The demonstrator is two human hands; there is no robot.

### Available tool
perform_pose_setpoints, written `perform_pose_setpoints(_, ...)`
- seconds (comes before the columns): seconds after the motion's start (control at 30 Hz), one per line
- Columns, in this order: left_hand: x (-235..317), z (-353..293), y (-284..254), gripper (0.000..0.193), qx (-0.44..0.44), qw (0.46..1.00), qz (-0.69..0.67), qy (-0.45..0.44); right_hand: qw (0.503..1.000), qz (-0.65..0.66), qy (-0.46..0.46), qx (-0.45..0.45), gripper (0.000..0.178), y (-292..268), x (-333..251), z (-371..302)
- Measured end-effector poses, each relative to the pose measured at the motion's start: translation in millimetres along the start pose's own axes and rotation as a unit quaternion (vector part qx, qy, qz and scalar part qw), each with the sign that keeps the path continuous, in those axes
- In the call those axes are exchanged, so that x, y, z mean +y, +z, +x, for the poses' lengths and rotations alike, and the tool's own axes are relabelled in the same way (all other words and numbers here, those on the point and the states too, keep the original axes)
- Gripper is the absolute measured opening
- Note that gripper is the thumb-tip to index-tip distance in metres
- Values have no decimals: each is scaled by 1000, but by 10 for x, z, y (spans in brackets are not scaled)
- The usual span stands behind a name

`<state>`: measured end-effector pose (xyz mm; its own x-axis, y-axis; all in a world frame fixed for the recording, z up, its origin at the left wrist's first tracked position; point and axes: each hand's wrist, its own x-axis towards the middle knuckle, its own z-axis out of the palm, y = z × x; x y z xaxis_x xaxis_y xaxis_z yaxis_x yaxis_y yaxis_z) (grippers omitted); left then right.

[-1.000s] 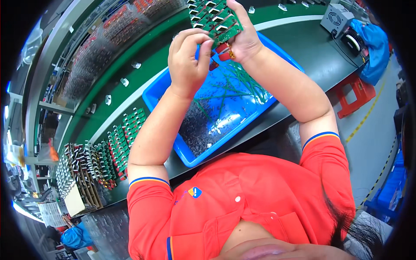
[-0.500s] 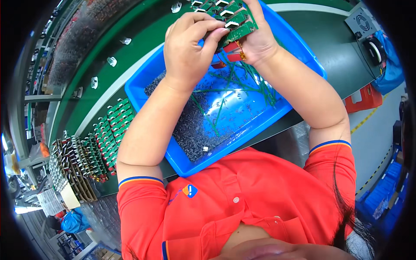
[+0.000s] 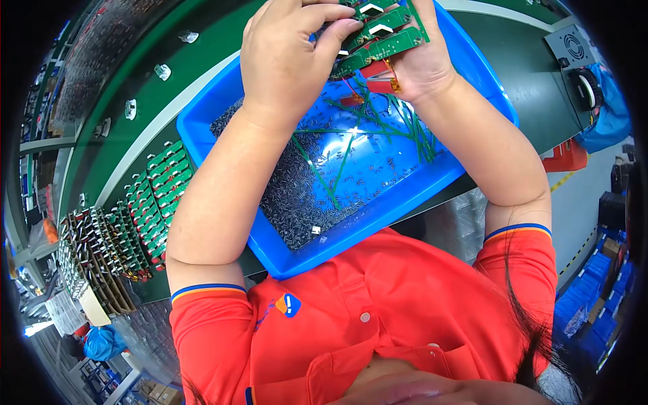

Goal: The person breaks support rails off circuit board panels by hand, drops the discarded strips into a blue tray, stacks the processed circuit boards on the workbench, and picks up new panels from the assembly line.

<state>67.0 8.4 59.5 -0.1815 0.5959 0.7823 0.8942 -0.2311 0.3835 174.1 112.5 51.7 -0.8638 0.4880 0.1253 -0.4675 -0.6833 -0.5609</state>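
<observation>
A panel of green circuit boards (image 3: pixel 395 44) with white connectors is held up over the far part of a blue tray (image 3: pixel 503 111), its far end cut off by the upper edge. My right hand (image 3: pixel 426 67) grips it from the right and below, fingers partly hidden behind it. At the panel's left side my left hand (image 3: pixel 280 57) is closed, thumb and forefinger pinching among the boards; a smaller part between them cannot be made out. Beneath the panel hang flat red parts (image 3: pixel 385 86) with yellow tape and thin wires.
The tray holds many small dark pieces (image 3: pixel 290 202), long thin green strips (image 3: pixel 343 165) and a small white part (image 3: pixel 316 230). Rows of finished-looking green boards (image 3: pixel 165 179) stand left on the bench. Clear plastic pieces (image 3: pixel 162 72) lie along the green belt. A grey fan box (image 3: pixel 571 47) sits far right.
The view has shifted, so the bench and tray appear a little displaced. Both hands still hold the panel, which sits slightly farther right in the picture; my left thumb and forefinger remain pinched at its left side.
</observation>
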Motion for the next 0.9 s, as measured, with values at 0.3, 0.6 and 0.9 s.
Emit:
perform_pose_setpoints(0.3, -55, 17, -52, 14, 28, 998, 35, 33, 999, 19, 25, -7, 56, -57, 1, -2)
perform_pose_setpoints(0.6, -61, 20, -45, 7, 52, 998, 31, 22, 999, -5, 46, -15, 56, -36, 18, -43)
perform_pose_setpoints(0.9, -88, 59, -84, 12, 82, 994, 59, 39, 995, 15, 69, -78, 56, -133, -18, -34)
